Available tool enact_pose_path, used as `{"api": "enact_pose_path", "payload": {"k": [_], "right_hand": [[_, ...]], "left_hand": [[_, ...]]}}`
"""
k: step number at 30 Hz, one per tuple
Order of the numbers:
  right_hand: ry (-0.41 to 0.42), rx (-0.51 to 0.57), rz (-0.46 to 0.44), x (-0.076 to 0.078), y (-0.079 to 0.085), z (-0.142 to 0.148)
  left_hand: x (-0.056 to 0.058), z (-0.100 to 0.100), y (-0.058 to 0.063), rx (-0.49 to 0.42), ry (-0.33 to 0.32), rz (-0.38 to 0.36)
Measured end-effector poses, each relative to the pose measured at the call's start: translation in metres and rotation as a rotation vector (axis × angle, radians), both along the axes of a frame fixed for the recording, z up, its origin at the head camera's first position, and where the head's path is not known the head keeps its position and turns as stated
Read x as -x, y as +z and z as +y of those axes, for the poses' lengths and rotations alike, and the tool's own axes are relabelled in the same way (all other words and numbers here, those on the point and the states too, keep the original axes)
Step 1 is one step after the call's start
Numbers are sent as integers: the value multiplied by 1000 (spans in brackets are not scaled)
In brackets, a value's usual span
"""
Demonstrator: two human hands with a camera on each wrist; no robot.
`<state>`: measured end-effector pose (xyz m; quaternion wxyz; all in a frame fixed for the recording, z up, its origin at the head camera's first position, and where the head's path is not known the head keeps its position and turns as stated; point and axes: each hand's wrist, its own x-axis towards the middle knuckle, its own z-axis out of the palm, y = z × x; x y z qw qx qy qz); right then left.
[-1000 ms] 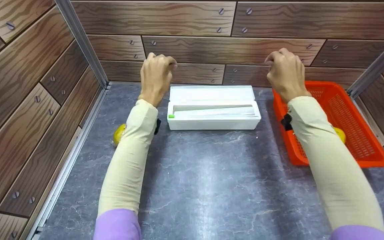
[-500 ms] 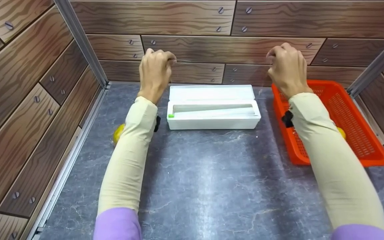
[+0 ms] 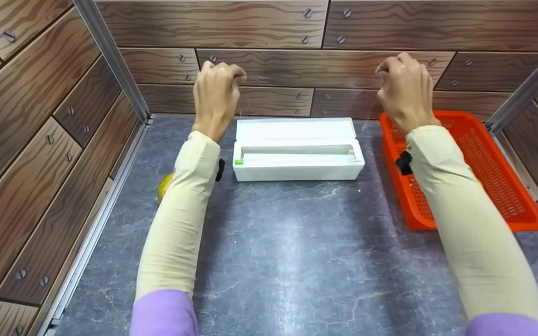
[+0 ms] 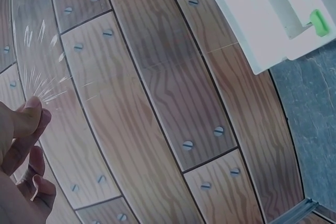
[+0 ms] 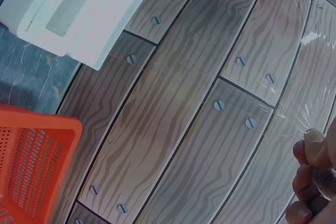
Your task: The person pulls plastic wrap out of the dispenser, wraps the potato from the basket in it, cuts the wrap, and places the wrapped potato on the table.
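Observation:
A clear sheet of plastic wrap (image 4: 39, 85) is stretched between both raised hands, its corners creased where fingers and thumb pinch it. My left hand (image 3: 216, 95) grips one corner, left of and above the white wrap dispenser box (image 3: 299, 173). The other corner is pinched by my right hand (image 3: 405, 91), over the far-left part of the orange basket. The dispenser's lid (image 3: 295, 128) is tipped back, showing a pale roll (image 3: 297, 159) inside. A green slider (image 3: 238, 162) sits at its left front edge. The sheet is nearly invisible in the head view, so its lower edge is hard to tell.
An orange plastic basket (image 3: 523, 219) stands at the right; a yellow thing inside is mostly hidden by my right forearm. Another yellow round item (image 3: 164, 186) lies at the left, partly behind my left forearm. Wood-patterned panels (image 3: 259, 67) enclose the grey tabletop (image 3: 287, 261).
Both hands have risen and moved slightly away from the box, drawing the plastic wrap upward. The right hand has also shifted a little to the right. Box and basket stay in place.

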<state>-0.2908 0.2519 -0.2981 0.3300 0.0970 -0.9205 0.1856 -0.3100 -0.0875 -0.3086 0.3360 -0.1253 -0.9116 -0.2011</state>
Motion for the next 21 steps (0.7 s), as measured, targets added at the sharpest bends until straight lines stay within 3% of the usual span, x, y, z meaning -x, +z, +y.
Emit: {"api": "enact_pose_path", "payload": {"k": [21], "right_hand": [[27,7,66,-11,7,4]], "left_hand": [[-14,-1,10,-4,-11,16]]}}
